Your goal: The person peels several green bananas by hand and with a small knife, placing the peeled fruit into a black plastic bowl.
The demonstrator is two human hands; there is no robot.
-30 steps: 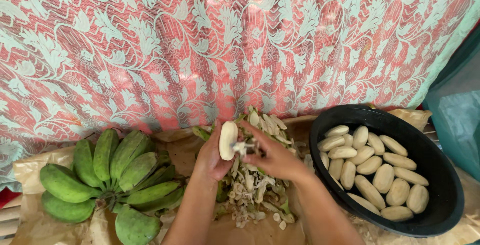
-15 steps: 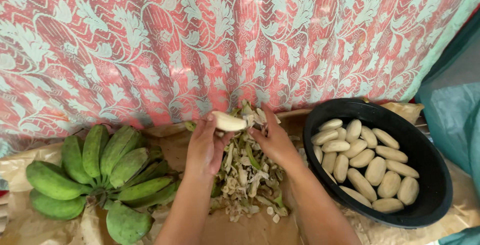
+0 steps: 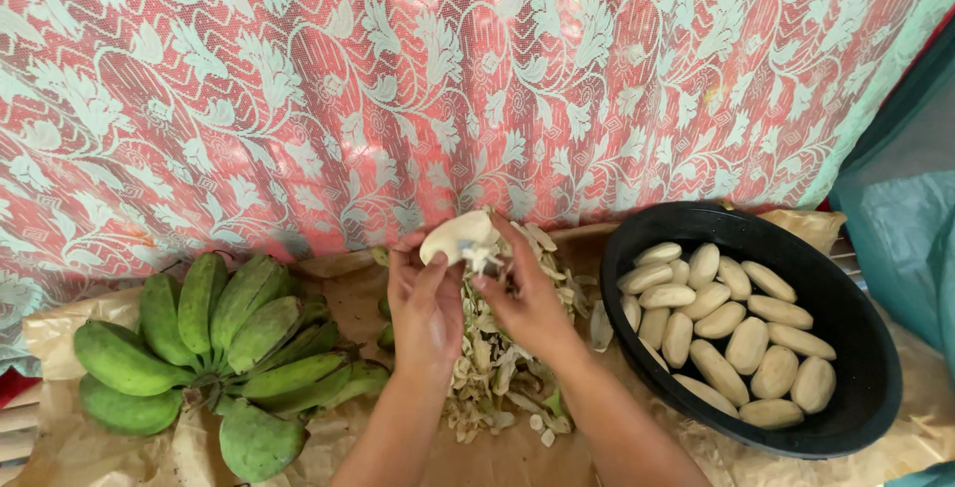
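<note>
- Far left, one bunch of green bananas (image 3: 214,348) lies on crumpled brown paper (image 3: 60,447); about twelve fruits show, though some overlap and the exact count is unclear.
- Just right of the bunch, the left hand (image 3: 426,306) reaches up, its fingers closed around one peeled banana (image 3: 456,238), pale and held at the far edge of the paper, near the patterned red and white cloth (image 3: 477,79).
- The right hand (image 3: 527,298) meets it from the right, fingertips pinching at the same fruit's end; whether it also holds a tool, I cannot tell.
- Beneath both hands sits one heap of peel scraps (image 3: 497,368).
- At right, one black oval tub (image 3: 856,388) holds about twenty peeled bananas (image 3: 731,333).
</note>
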